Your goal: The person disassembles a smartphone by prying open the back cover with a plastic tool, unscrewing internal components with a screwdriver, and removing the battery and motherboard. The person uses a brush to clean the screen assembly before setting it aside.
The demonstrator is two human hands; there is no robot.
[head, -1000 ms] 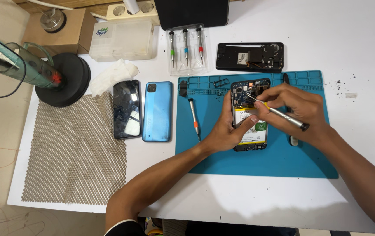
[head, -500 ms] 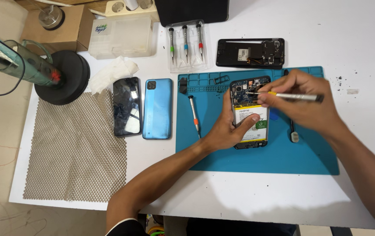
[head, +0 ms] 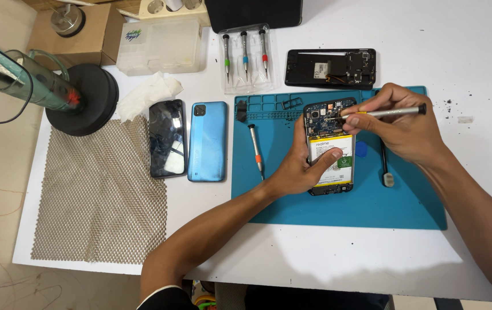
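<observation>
An opened phone (head: 329,123) lies back-up on the blue work mat (head: 372,201), its circuit board and white battery showing. My left hand (head: 303,166) grips the phone's left side, thumb across the battery. My right hand (head: 406,129) holds a silver screwdriver (head: 392,112) almost level, its tip touching the board near the phone's top edge.
On the mat lie an orange-banded screwdriver (head: 255,150), a black spudger (head: 385,166) and a blue pick (head: 361,148). A blue back cover (head: 207,141) and a dark screen panel (head: 167,138) lie left of it. Behind are a screwdriver case (head: 246,54), a black frame (head: 331,68), a mesh pad (head: 99,195) and a black stand (head: 82,97).
The screwdriver has swung from a slanting pose to nearly level, and its tip has moved onto the top of the board. My left hand stays on the phone.
</observation>
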